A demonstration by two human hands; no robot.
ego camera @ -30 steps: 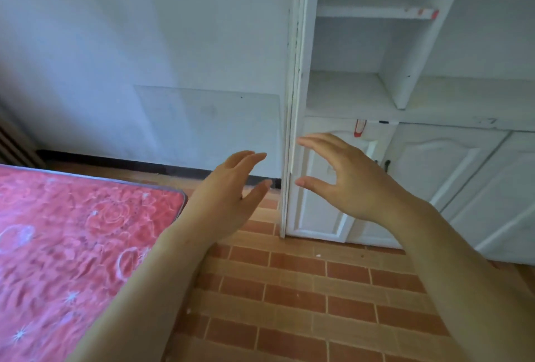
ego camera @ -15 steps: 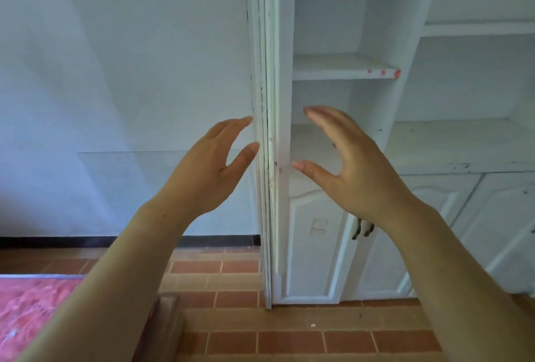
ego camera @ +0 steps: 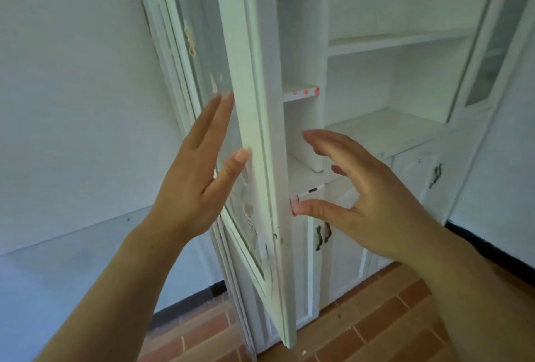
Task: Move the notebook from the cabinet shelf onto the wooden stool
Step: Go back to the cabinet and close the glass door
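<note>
Both grips were held open and empty at frame centre: the left hand [ego camera: 194,176] was spread flat, thumb at the edge of the open glass door [ego camera: 246,118], and the right hand [ego camera: 356,196] was curled loosely before the cabinet [ego camera: 385,135]. Bare shelf room was seen at right. No notebook could be made out on the visible shelves.

cabinet door [ego camera: 254,118] top cut off, right thumb tip hides red tag [ego camera: 293,206] — unreadable
</note>
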